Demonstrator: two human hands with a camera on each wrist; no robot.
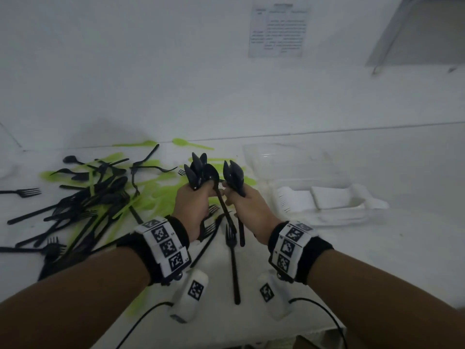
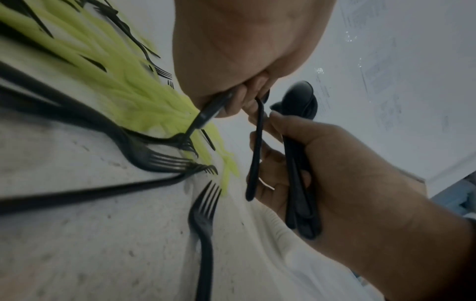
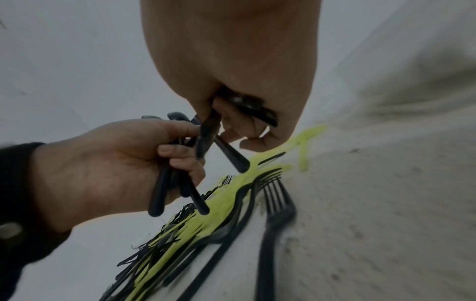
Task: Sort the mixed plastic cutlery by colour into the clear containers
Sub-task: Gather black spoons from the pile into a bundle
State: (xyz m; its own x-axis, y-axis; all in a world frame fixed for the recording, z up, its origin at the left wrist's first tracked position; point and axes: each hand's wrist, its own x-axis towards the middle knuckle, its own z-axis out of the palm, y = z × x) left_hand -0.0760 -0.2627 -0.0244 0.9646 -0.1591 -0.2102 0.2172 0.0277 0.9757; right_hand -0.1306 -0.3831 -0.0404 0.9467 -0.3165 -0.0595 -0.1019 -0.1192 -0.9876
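Left hand point(image 1: 191, 206) grip clenched round bunch of black spoons point(image 1: 198, 170); right hand point(image 1: 247, 209) grip likewise round second bunch point(image 1: 234, 176). Both raised above worktop point(image 1: 352, 248), beside black-green cutlery pile point(image 1: 105, 197); clear containers point(image 1: 297, 159) right.

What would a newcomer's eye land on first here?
Dead centre, the left hand and right hand each grip a bunch of black spoons, bowls up, above the white table. To their left sprawls a mixed heap of lime-green cutlery and black forks. A clear container stands to the right by the wall.
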